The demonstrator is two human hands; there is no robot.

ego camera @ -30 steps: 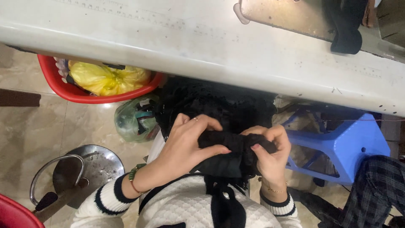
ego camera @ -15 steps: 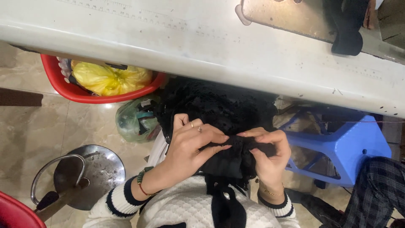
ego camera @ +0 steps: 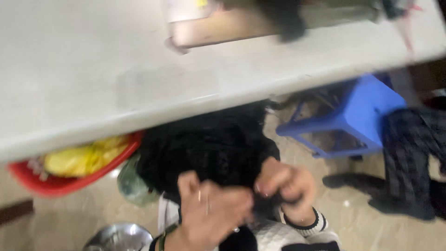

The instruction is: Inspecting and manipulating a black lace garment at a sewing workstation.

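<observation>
Frame blurred. Black cloth [ego camera: 209, 153] bunched in lap below desk [ego camera: 93, 83] edge. Left hand [ego camera: 213, 211] and right hand [ego camera: 285, 186] both curled, pinching cloth's near edge between them; bulk lies ahead, toward desk.

One head-worn camera looks steeply down, close over the person's lap. The white table [ego camera: 139, 88] edge crosses the upper frame at a tilt; the floor [ego camera: 362, 218] lies well below. The view is blurred.
</observation>
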